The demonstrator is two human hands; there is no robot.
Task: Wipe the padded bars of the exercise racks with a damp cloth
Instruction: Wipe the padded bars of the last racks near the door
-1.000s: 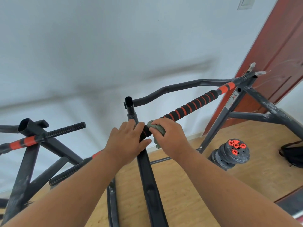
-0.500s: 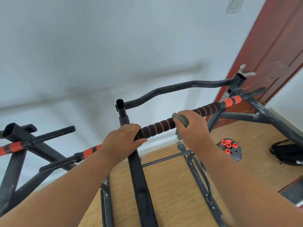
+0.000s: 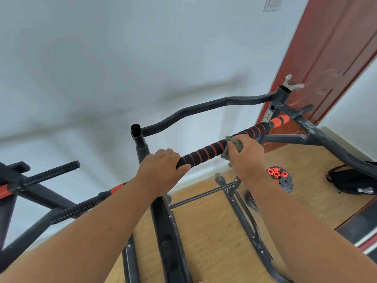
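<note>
Your hands are on the near exercise rack [image 3: 163,225], a dark metal frame whose upright post runs down below your left wrist. A curved bare bar [image 3: 204,108] arches beyond both hands, from the open tube top above your left hand to the far post past your right hand.

A second rack [image 3: 12,180] stands off to the outer side of your left forearm, with a ribbed black peg pointing toward your left hand.

A red-brown door [image 3: 326,58] stands beyond your right hand, behind the far post. Wooden floor [image 3: 214,231] lies below both forearms.

A black bag [image 3: 350,180] sits on the floor to the outer side of your right hand. Stacked weight plates [image 3: 283,180] with orange collars lie on the floor just below and outward of your right wrist.

The padded bar [image 3: 206,151], black foam with orange rings, runs between your two hands and continues past your right hand to an orange section near the far post.

Your left hand [image 3: 161,170] is closed around the near end of the padded bar, thumb underneath, fingers over the top.

Your right hand [image 3: 244,154] grips the grey-green cloth [image 3: 234,147], bunched and pressed against the padded bar at roughly mid-length. A corner of the cloth hangs below your fingers.
</note>
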